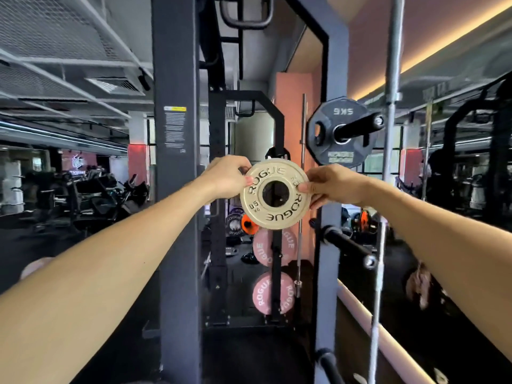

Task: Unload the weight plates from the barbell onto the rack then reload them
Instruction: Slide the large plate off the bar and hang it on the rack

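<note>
A small cream change plate (275, 194), marked ROGUE and 0.5 kg, sits at the centre of the frame, held upright in the air with its face toward the camera and its bore open. The left hand (225, 178) pinches its left rim with thumb in front and fingers behind; the right hand (331, 185) grips the right rim the same way. Both arms are stretched well forward.

The grip is only on the thin edge, so the main risk, as I judge it, is the plate slipping out of the fingertips and dropping if one hand lets go early. The bore also has to line up with a peg; a tilted plate would catch on the peg's end and jam rather than slide on.

Just behind and below the plate, a storage post carries two pink plates (273, 293). To the upper right, a black 5 kg plate (339, 133) hangs on a rack peg (360, 126), and a bare peg (349, 243) juts out at lower right. The dark rack upright (177, 189) stands just left of the plate; knuckles could knock it.
</note>
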The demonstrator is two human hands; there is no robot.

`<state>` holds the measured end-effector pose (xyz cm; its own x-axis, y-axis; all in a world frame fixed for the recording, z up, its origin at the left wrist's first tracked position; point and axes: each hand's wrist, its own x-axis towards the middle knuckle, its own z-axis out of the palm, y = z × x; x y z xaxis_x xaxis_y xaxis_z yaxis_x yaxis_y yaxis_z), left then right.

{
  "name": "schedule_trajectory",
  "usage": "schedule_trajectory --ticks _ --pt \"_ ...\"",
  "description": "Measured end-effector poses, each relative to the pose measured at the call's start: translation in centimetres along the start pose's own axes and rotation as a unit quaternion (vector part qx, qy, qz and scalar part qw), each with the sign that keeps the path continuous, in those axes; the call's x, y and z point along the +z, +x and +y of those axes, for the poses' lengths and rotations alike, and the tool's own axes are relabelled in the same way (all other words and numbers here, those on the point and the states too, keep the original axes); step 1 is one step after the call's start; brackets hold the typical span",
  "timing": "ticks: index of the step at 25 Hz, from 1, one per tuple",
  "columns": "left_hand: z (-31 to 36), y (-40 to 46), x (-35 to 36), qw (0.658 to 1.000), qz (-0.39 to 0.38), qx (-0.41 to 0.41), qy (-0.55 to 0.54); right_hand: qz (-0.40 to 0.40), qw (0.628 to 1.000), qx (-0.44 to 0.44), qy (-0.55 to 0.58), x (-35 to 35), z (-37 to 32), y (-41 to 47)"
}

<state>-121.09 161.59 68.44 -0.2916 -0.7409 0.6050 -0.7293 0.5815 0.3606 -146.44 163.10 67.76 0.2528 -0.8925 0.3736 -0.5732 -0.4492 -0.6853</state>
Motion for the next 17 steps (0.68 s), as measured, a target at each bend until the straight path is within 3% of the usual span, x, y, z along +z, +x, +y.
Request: schedule_trajectory --ticks 8,17 --pt "17.4 6.3 12.6 1.000 0.000 0.003 0.001 -0.004 1.000 0.014 -0.013 -18.4 9.8 -7.8" --pt "23.7 11.1 12.1 0.999 0.041 0.002 -0.002 0.013 0.998 -0.035 -0.053 -26.3 9.4 -6.6"
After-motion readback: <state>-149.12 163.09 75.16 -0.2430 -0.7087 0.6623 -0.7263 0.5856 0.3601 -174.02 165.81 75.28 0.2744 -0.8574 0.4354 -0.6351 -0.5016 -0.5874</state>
